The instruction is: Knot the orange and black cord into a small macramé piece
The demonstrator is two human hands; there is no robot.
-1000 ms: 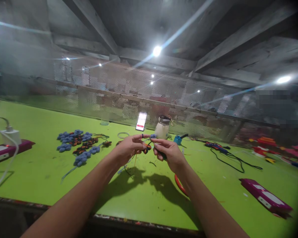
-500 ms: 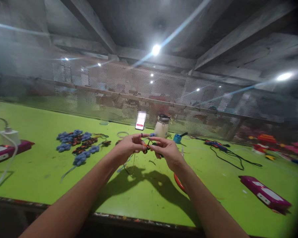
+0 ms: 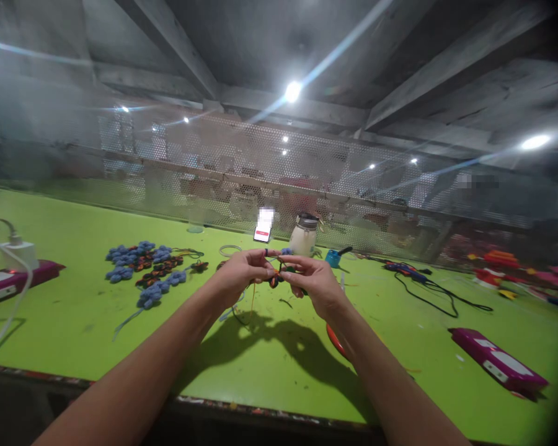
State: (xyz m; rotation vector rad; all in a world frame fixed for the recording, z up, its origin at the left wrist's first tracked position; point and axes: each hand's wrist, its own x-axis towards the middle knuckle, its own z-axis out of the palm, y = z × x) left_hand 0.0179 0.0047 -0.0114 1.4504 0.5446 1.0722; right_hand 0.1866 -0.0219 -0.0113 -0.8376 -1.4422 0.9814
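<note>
Between my fingertips, above the green table (image 3: 288, 378), is a small dark and orange knotted cord piece (image 3: 274, 280). My left hand (image 3: 239, 272) pinches its left side. From the right, my right hand (image 3: 314, 279) closes thumb and fingers on the same piece. Thin loose cords (image 3: 253, 300) hang below my left hand. The fine detail of the knot is partly hidden by my fingers. On the left lie blue knotted flowers (image 3: 149, 296) and dark orange ones (image 3: 170, 268), in a loose cluster.
A lit phone (image 3: 263, 226) leans at the back beside a lidded jar (image 3: 304, 235). Right of it are a blue pot (image 3: 333, 258) and a dark-corded tool (image 3: 409, 271). Purple power strips (image 3: 497, 361) lie at both sides. A red ring-shaped handle (image 3: 335, 339) shows by my right forearm.
My hands stay close together in nearly the same place. The cord piece between them has turned slightly, and the fingers have shifted a little.
</note>
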